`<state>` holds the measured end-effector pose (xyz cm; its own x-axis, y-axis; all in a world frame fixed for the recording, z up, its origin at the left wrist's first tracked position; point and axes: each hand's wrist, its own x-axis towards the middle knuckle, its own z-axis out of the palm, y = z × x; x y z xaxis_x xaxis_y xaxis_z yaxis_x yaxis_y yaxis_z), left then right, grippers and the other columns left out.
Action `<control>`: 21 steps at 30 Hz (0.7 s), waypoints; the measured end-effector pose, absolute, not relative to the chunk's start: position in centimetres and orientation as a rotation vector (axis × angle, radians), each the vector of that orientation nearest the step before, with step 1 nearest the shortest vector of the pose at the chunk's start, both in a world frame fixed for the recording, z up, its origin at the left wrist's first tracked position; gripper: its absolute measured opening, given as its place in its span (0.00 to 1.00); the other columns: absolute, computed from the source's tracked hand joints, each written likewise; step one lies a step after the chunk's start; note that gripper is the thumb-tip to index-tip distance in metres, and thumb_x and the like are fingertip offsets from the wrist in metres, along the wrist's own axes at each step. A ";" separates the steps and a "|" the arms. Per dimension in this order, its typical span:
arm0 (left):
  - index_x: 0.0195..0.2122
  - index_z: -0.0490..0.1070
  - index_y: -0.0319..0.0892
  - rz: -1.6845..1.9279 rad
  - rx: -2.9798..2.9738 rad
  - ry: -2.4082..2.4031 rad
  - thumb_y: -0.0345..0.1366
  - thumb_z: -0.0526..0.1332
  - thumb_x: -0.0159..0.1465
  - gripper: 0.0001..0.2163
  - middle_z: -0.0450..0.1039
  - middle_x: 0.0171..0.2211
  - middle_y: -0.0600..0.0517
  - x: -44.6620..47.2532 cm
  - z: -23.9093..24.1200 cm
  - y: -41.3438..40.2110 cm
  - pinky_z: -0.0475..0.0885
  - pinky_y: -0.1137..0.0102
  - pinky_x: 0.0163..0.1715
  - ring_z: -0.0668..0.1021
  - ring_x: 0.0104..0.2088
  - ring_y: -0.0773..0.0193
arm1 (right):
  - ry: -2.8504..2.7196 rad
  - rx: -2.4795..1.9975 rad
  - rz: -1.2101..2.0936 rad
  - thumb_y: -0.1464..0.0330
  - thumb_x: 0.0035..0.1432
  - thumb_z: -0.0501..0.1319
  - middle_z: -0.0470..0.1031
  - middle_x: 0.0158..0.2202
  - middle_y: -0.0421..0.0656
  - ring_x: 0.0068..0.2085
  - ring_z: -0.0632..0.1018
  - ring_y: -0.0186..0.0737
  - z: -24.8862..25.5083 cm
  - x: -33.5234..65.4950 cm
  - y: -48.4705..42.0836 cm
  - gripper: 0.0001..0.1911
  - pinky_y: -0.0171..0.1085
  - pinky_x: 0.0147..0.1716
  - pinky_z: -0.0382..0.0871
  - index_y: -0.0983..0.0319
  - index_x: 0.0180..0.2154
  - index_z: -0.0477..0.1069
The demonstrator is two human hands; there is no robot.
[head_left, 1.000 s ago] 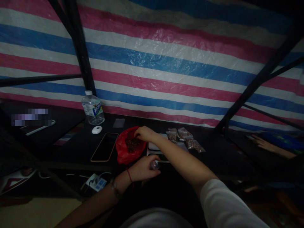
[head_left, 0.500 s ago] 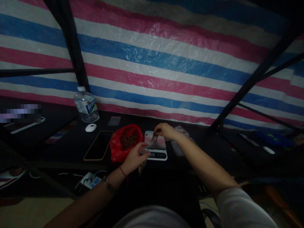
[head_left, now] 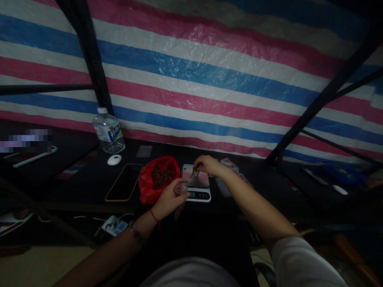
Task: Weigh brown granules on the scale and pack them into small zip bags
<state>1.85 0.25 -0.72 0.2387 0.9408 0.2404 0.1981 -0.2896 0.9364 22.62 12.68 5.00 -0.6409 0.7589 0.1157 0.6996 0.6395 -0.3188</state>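
Observation:
My left hand (head_left: 168, 198) grips a small clear plastic bag (head_left: 180, 193) by its top, just in front of a white digital scale (head_left: 196, 188). My right hand (head_left: 207, 164) hovers over the scale's plate with fingers pinched on a small bit of dark material. Left of the scale lies an open red plastic bag (head_left: 157, 178) with brown pieces inside. Several small filled clear bags (head_left: 228, 164) lie behind my right wrist, partly hidden by it.
A phone (head_left: 125, 187) lies left of the red bag, with a white round object (head_left: 114, 160) and a water bottle (head_left: 108, 131) behind it. A small clear bag (head_left: 144, 151) lies by the striped tarp wall. A power strip (head_left: 113, 226) sits below the dark table (head_left: 89, 175).
My right hand left the red bag and moved right over the scale. My left hand rose with the small bag toward the scale. The view shifted slightly.

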 end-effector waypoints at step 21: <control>0.46 0.66 0.41 1.082 1.711 1.044 0.37 0.63 0.54 0.18 0.69 0.31 0.55 1.7 -0.7 0.0 0.68 0.72 0.32 0.72 0.30 0.68 | -2.895 -1.482 0.007 0.72 0.48 0.62 0.80 0.36 0.48 0.39 0.78 0.44 5.1 15.3 15.3 0.12 0.35 0.36 0.68 0.60 0.37 0.79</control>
<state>1.68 -0.03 -0.69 0.2814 0.9290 0.2402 0.2068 -0.3031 0.9302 15.31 15.29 5.07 -0.5797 0.8087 -0.1001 0.8091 0.5858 0.0467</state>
